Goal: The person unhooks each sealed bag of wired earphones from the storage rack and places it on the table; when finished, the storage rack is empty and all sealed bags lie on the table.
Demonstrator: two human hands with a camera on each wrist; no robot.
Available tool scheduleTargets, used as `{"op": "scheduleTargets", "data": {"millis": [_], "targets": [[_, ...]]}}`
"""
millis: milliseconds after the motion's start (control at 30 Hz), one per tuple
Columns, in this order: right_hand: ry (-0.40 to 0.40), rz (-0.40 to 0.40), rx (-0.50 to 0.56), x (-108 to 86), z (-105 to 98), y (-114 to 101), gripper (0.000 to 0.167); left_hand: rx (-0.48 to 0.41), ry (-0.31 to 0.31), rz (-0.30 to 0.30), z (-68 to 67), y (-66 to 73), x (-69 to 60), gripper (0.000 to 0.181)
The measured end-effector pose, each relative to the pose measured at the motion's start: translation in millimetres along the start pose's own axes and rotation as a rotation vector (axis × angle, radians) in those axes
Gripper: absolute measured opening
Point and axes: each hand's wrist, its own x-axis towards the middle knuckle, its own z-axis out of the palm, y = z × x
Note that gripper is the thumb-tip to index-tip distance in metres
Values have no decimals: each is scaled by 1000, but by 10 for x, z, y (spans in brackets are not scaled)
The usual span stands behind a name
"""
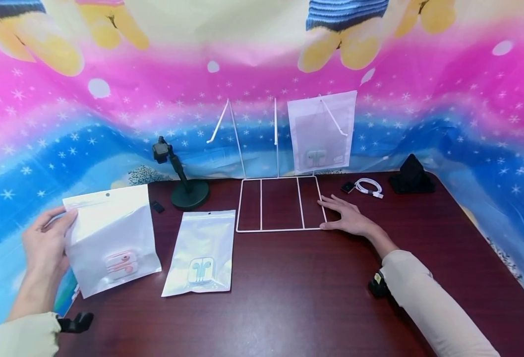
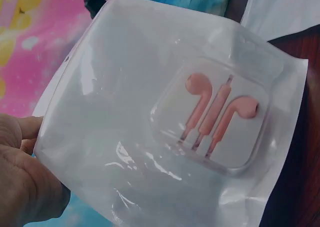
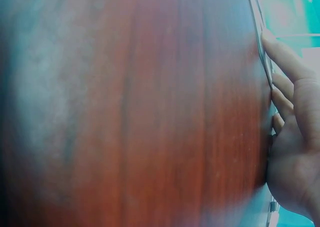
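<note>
My left hand (image 1: 49, 243) pinches the side edge of a white zip bag (image 1: 105, 218) near its top and holds it up at the left. Pink wired earphones (image 2: 215, 112) in a clear square case show through its front. My right hand (image 1: 346, 215) rests at the right side of a white wire display rack (image 1: 279, 230), fingers extended, thumb by the front corner and fingertips at the side bar. Another zip bag (image 1: 324, 134), with a pale earphone case inside, hangs on the rack's right hook. The left and middle hooks hold nothing.
A zip bag with pale earphones (image 1: 199, 253) lies flat on the dark table (image 1: 288, 307) left of the rack. A black stand (image 1: 190, 193) is behind it, with a small black piece (image 1: 156, 206) nearby. A coiled white cable (image 1: 369, 187) and a black holder (image 1: 412, 176) sit back right.
</note>
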Motion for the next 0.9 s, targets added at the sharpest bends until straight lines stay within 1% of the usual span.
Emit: {"op": "scheduleTargets", "data": {"millis": [100, 200, 267, 333, 533, 667, 800, 900], "targets": [[0, 0, 2, -8, -5, -14, 87, 97, 12, -29, -52, -48, 98, 46], [0, 1, 2, -9, -6, -17, 87, 200, 10, -53, -78, -118, 183, 50], [0, 2, 3, -10, -5, -19, 87, 264, -4, -62, -88, -182, 243, 52], [0, 2, 3, -8, -3, -17, 87, 308, -19, -76, -90, -251, 302, 54], [-4, -2, 7, 1, 14, -8, 86, 454, -5, -134, -59, -449, 488, 55], [-9, -2, 11, 4, 21, -4, 86, 552, 3, -136, -24, -552, 587, 57], [-5, 3, 20, -3, 11, -5, 86, 610, 1, -124, 35, -634, 671, 60], [-2, -1, 15, 1, 10, 0, 86, 660, -3, -121, 54, -710, 723, 61]]}}
